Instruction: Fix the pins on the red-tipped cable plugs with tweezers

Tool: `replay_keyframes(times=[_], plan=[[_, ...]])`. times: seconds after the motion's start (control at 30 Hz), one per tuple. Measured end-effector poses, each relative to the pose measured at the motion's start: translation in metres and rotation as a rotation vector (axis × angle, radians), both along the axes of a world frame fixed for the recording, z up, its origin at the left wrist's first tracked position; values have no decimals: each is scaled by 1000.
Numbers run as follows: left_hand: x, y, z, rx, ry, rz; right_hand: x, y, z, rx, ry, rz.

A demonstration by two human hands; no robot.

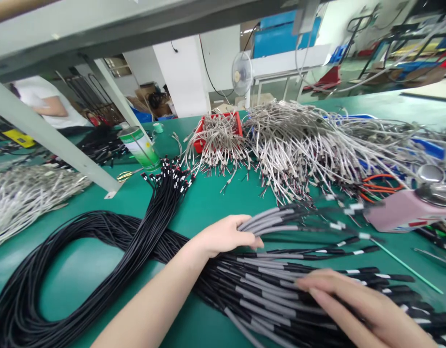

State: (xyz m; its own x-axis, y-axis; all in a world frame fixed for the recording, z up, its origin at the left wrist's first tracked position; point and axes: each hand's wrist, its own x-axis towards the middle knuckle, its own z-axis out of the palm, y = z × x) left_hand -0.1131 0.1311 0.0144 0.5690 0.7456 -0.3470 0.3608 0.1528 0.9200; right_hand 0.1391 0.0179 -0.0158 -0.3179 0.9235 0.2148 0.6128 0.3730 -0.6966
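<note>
My left hand (237, 234) is closed around a small bunch of black cables with grey sleeves (270, 221), lifted a little above the rest. Their far ends, with white labels, are smeared by motion. Below lies a thick bundle of similar black cables (266, 302), fanned out to the right. The fingers of my right hand (349, 302) are pinched at the grey sleeve of one cable (288, 284) in this bundle. Leftward the bundle runs into a large loop of black cable (34, 256), whose other ends, with small white and red connectors (172, 176), point away from me.
Piles of pale cables (303, 145) lie at the back, some in a red bin (199, 137). A green-white can (139, 147) and scissors (125, 175) stand near a shelf post (63, 140). At right are a pink bottle (400, 210) and a green stick (408, 266). A person (52, 104) is at far left.
</note>
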Motion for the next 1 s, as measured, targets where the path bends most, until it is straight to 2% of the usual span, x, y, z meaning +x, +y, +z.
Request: replay_keyframes(times=[0.07,0.1,0.17,0.27,0.33,0.4,0.57,0.7,0.83,0.93,1.0], plan=[[-6,-9,1,-42,-141,71,-10,12,10,-460,225,-76],[-9,-14,1,-55,-197,107,-19,19,16,-607,374,-109],[-13,-25,0,-69,-285,168,-41,32,27,-683,613,-148],[-16,-38,-1,-84,-376,214,-73,44,35,-684,882,-95],[-18,-43,-1,-106,-407,215,-87,47,34,-665,969,-53],[-18,-46,-1,-136,-424,208,-94,47,30,-639,995,-67],[-17,-47,-2,-184,-471,281,-89,47,21,-616,1035,-177],[-17,-43,-5,-193,-517,465,-86,46,19,-596,1069,-230],[-29,-36,-6,-147,-582,641,-86,46,19,-608,1083,-212],[-41,-33,-6,-107,-631,687,-85,46,16,-629,1067,-202],[-47,-33,-8,-89,-650,668,-84,47,14,-637,1043,-206]])
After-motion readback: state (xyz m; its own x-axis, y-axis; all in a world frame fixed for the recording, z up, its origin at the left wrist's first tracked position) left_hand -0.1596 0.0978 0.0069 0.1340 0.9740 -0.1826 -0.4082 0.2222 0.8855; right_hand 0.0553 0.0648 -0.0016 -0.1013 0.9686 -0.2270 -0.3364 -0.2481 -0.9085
